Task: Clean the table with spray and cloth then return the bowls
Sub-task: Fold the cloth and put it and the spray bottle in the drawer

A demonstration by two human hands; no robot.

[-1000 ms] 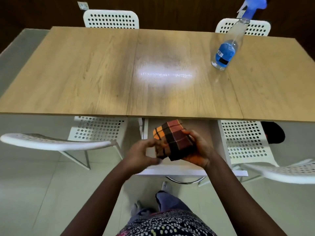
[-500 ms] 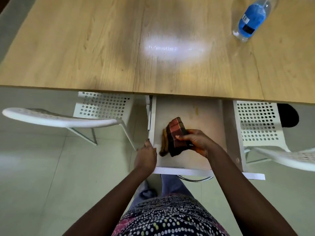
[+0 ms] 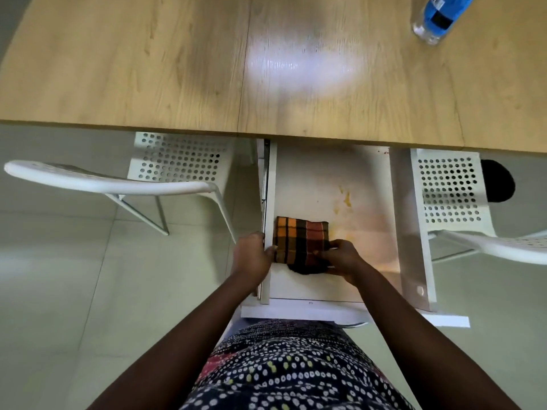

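Lying in drawer (image 3: 331, 184) left corner, cloth (image 3: 299, 241); hands: right (image 3: 344, 260) pinching it.

Bottle (image 3: 438, 17): cut by top edge, only base + part of blue label in view; label print too small to read.
Table (image 3: 148, 69): far side and both ends run out of view.
Drawer (image 3: 325, 184): back end hidden under table edge.
Cloth (image 3: 299, 241): near right corner covered by right hand (image 3: 344, 260); its fingers overlap the cloth, grip vs. rest can't tell.
Left hand (image 3: 251, 258): fingers curl over drawer's left side, tips hidden behind the wall.
Dark round object (image 3: 497, 184) by right chair (image 3: 450, 190): partly hidden behind seat, identity unclear.
Right chair back cut by right edge.
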